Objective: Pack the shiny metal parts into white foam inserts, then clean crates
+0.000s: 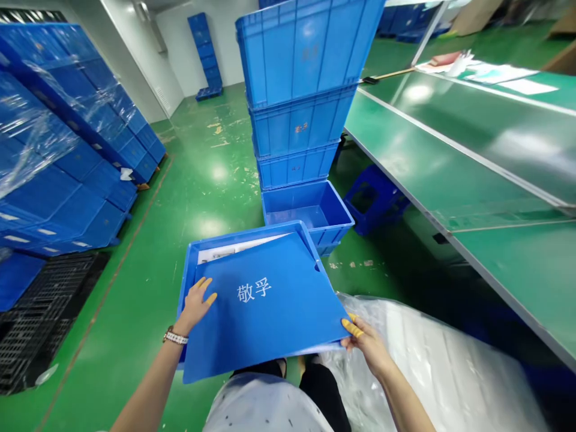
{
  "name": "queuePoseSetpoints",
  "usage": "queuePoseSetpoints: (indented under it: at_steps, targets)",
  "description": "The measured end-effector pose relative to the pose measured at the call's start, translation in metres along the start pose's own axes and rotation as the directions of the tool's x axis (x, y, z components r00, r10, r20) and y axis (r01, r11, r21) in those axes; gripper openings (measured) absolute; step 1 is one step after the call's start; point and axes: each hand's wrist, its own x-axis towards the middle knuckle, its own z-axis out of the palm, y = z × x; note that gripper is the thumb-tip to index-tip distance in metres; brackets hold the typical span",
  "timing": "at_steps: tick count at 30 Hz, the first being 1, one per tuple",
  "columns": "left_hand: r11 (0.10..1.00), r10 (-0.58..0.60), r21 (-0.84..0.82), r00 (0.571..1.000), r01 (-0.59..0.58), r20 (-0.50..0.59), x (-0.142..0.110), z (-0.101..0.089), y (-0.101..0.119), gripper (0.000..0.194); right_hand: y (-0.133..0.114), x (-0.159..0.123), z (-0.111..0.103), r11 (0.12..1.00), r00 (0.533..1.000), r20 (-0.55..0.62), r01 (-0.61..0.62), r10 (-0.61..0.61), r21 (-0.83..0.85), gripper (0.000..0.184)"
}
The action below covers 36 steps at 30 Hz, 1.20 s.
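Note:
A flat blue plastic sheet (270, 318) with two white characters lies askew over a blue crate (234, 231), its near edge sticking out past the crate's rim. White material (220, 252) shows in the gap along the crate's far side; what it is I cannot make out. My left hand (195, 305), with yellow finger covers, rests on the sheet's left part, fingers spread. At the right corner, my right hand (362, 337) pinches the sheet between thumb and fingers, also in yellow finger covers.
Beyond the crate stands a tall stack of blue crates (301, 126), with an open bin (308, 207) below. A green worktable (450, 156) runs along the right, above a blue stool (375, 201). Plastic-wrapped white goods (432, 360) lie near my right. Wrapped crates (76, 150) and black pallets (54, 306) line the left.

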Motion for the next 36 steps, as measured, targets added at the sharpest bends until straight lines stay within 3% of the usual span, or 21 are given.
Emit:
queuePoseSetpoints:
  at_steps: [6,10,13,18,21,24,27,29,31,34,36]
  targets:
    - [0.991,0.129,0.018,0.989,-0.131,0.069,-0.009,0.006,0.028,0.052,-0.002,-0.027,-0.01,0.993,0.998,-0.047,0.041,-0.036,0.107,0.057]
    - [0.98,0.198,-0.002,0.977,-0.198,0.08,-0.01,-0.002,0.045,0.053,-0.002,-0.043,-0.015,0.997,0.999,-0.01,0.042,-0.042,0.067,0.058]
    - [0.97,0.243,-0.04,0.965,-0.24,0.098,-0.008,-0.01,0.056,0.054,0.006,-0.046,-0.019,0.999,0.996,-0.082,0.044,-0.042,0.018,0.06]
    - [0.964,0.267,-0.058,0.938,-0.261,0.221,-0.007,-0.01,0.067,0.061,0.022,-0.029,-0.013,0.998,0.994,-0.096,0.051,-0.055,-0.047,0.06]
    - [0.969,0.243,-0.022,0.926,-0.248,0.29,-0.008,-0.001,0.071,0.067,0.022,-0.01,-0.01,0.976,0.987,-0.125,0.071,-0.097,-0.204,0.053]
    - [0.974,0.2,0.035,0.917,-0.226,0.346,-0.005,0.01,0.075,0.074,0.014,0.004,-0.014,0.935,0.987,-0.148,0.007,-0.064,-0.355,0.044]
    - [0.966,0.209,0.064,0.906,-0.249,0.367,0.001,0.018,0.08,0.075,0.006,0.004,-0.024,0.974,0.995,-0.069,0.058,-0.075,-0.221,0.047]
    - [0.955,0.261,0.045,0.899,-0.294,0.351,0.006,0.019,0.083,0.072,0.006,-0.001,-0.03,0.993,0.995,-0.021,0.097,-0.099,-0.06,0.052]
    - [0.94,0.318,0.015,0.892,-0.341,0.321,0.012,0.018,0.085,0.069,0.009,-0.005,-0.032,0.997,0.997,-0.025,0.077,-0.077,-0.008,0.057]
    - [0.929,0.354,-0.005,0.889,-0.369,0.291,0.017,0.017,0.086,0.068,0.011,-0.003,-0.025,0.978,0.997,-0.046,0.058,-0.069,-0.2,0.053]
    - [0.937,0.332,0.009,0.896,-0.35,0.294,0.019,0.019,0.086,0.068,0.005,0.004,-0.012,0.852,0.994,-0.034,0.07,-0.103,-0.518,0.04]
